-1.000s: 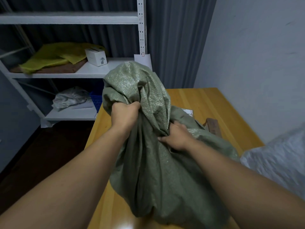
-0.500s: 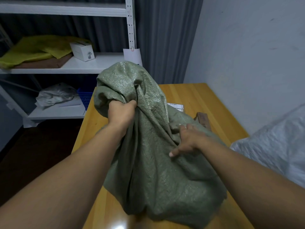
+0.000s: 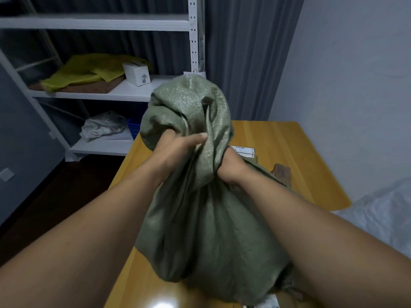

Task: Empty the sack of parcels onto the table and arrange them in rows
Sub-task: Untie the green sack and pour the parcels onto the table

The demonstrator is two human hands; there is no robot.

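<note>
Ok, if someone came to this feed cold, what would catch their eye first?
A bulky green sack fills the centre, over the near end of the yellow wooden table. The left hand and the right hand both grip its bunched upper part. Behind it, a labelled parcel and a brown parcel lie on the table.

Light: dim, cool, even
Glare: white spot on the table [image 3: 278, 138], near edge
Blur: left hand [image 3: 178, 150] slightly smeared
Edges: shelf rack [image 3: 193, 41] bowed
</note>
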